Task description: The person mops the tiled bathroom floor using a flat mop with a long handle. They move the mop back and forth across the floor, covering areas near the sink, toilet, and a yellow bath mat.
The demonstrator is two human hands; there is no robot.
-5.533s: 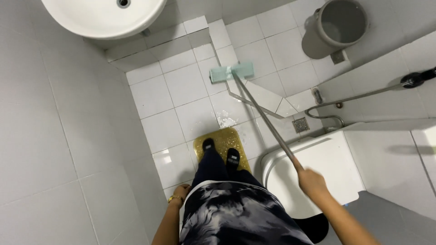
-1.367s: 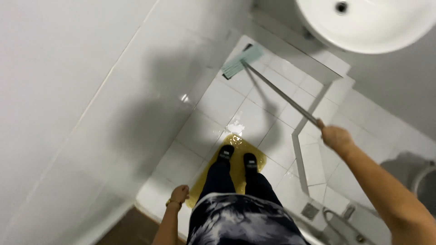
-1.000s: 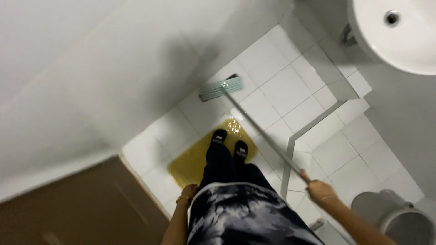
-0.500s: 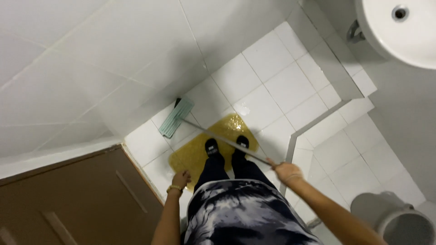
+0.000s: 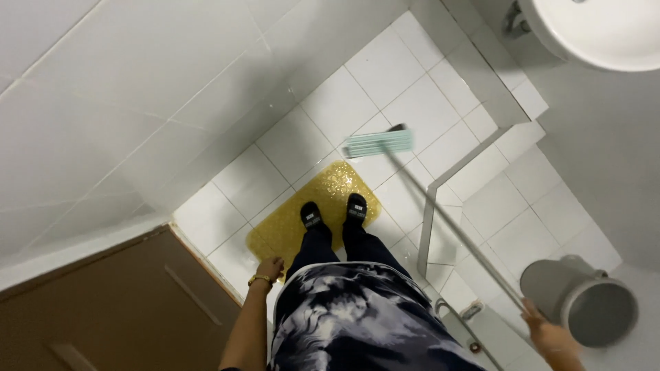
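Gripping the far end of a long metal mop handle [image 5: 454,227], the person's right hand [image 5: 550,336] is closed around the pole near the lower right edge of the view, just beside a grey bucket [image 5: 581,309]. From that hand the pole slants up across the white tiled floor [image 5: 405,103] to a pale green flat mop head [image 5: 378,143], which lies flat on the tiles just beyond the upper corner of a yellow bath mat [image 5: 309,213]. Both black-shod feet stand on the mat. Hanging empty at the person's side, the left hand [image 5: 269,268] (a gold bracelet [image 5: 258,279] at the wrist) has loosely curled fingers, close to a brown door [image 5: 117,309]. A white washbasin [image 5: 605,31] juts in at the upper right corner.
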